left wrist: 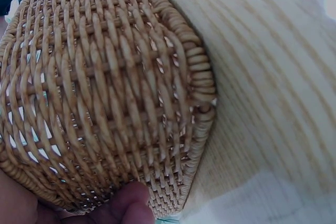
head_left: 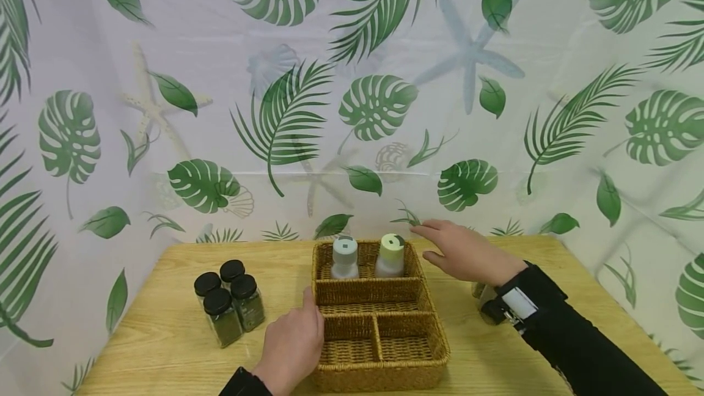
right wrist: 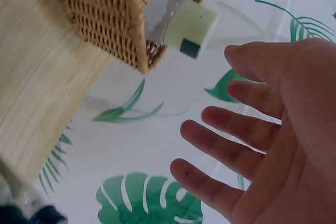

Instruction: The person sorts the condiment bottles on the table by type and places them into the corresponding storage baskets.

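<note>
A woven basket (head_left: 385,377) with several compartments stands on the table; its side fills much of the left wrist view. In its back compartment two bottles stand upright, one with a pale blue cap (head_left: 345,248) and one with a pale yellow cap (head_left: 392,247). My left hand (head_left: 291,341) rests at the basket's left side, fingertips (left wrist: 134,203) against the weave; whether it grips the rim, I cannot tell. My right hand (head_left: 467,252) hovers just right of the back compartment, fingers spread and holding nothing. The yellow cap (right wrist: 191,27) is near its thumb without contact.
Several black-lidded jars (head_left: 222,316) stand together on the table (head_left: 148,322) left of the basket. More jars, partly hidden by my right wrist, are on the right (head_left: 486,307). A leaf-patterned cloth (head_left: 352,139) hangs behind the table.
</note>
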Available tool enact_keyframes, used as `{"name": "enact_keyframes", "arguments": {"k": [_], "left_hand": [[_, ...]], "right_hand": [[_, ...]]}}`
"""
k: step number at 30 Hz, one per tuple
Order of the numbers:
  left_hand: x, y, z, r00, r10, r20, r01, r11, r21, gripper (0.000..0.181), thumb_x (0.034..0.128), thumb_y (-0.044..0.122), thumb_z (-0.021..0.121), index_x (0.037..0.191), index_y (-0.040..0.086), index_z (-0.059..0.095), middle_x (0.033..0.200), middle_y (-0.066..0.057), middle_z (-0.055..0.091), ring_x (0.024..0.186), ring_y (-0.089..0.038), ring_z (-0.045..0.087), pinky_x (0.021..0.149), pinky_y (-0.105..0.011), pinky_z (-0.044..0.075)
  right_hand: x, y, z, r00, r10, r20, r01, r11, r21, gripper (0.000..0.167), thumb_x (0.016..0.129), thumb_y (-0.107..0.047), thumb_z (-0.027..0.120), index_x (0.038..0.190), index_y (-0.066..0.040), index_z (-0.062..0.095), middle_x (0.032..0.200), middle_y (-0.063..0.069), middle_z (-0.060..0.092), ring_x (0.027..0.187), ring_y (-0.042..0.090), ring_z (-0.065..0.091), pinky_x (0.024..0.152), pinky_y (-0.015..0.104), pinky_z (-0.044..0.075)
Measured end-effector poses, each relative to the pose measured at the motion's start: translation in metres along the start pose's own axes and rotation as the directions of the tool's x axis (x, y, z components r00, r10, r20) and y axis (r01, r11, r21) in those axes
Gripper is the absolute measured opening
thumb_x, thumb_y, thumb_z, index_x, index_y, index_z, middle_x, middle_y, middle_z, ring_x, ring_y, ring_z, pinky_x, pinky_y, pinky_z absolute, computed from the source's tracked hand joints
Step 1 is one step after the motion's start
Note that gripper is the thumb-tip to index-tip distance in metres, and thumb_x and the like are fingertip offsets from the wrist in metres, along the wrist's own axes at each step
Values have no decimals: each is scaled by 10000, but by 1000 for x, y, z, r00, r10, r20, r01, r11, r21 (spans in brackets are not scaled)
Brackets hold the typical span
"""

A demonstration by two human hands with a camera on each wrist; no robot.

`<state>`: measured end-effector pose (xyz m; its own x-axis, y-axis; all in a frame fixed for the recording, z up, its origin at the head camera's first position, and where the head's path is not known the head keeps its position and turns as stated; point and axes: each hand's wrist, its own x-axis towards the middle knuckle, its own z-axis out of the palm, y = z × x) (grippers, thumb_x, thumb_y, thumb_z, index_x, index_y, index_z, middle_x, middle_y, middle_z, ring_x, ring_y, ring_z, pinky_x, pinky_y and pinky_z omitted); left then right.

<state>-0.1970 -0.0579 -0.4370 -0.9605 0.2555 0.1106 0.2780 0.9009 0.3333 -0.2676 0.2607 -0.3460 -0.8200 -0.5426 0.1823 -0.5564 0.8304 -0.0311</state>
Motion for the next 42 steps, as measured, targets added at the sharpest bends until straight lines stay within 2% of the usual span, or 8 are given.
{"name": "enact_keyframes", "arguments": {"k": [6,14,19,27,29,37,42], "left_hand": [[0,0,1,1000,5,-12,-5,1000,9,476,1108,227,385,1496,-49,400,478,8,347,427,-134,145,483,-321,120],[-1,-1,3,999,13,-30,-12,1000,12,474,1106,223,384,1492,-52,400,481,10,356,418,-138,173,485,-318,122],[-1,0,3,1000,7,-26,-7,1000,11,478,1106,230,386,1491,-53,401,482,9,350,421,-140,166,488,-318,121],[-1,-1,2,1000,4,-17,-4,1000,4,481,1111,234,366,1498,-51,393,484,4,365,421,-140,176,484,-321,125],[-1,-1,3,1000,0,-16,0,1000,-3,484,1111,237,364,1498,-51,393,481,2,369,414,-144,186,478,-319,128],[0,-1,4,1000,-15,3,15,1000,-16,490,1110,241,362,1504,-50,383,478,-6,381,406,-152,204,475,-322,134],[0,-1,3,1000,-10,1,10,1000,-17,492,1112,242,358,1507,-50,380,478,-4,375,410,-150,197,478,-323,130]], "right_hand": [[-23,9,-10,999,39,8,-39,999,-28,408,975,-176,679,1348,-23,620,1256,161,650,1133,333,650,927,474,534],[-48,20,-17,995,93,30,-91,994,-55,369,963,-163,688,1299,-17,650,1224,179,656,1083,352,659,876,482,546],[-62,25,-20,992,124,37,-122,991,-62,319,954,-166,697,1237,-20,681,1128,142,661,919,251,653,751,391,540],[-84,34,-16,990,138,16,-135,983,-121,211,928,-195,732,1108,-86,719,981,43,626,808,146,577,661,333,484],[-88,36,-15,988,152,23,-147,980,-133,216,906,-200,755,1094,-98,720,951,18,607,770,112,538,624,311,450],[-96,39,-9,968,233,90,-218,964,-151,336,860,-241,805,1140,-76,722,973,47,627,732,131,597,573,312,471],[-101,44,-2,964,246,103,-229,962,-150,347,848,-248,817,1135,-84,715,988,72,620,729,139,597,564,320,474]]}}
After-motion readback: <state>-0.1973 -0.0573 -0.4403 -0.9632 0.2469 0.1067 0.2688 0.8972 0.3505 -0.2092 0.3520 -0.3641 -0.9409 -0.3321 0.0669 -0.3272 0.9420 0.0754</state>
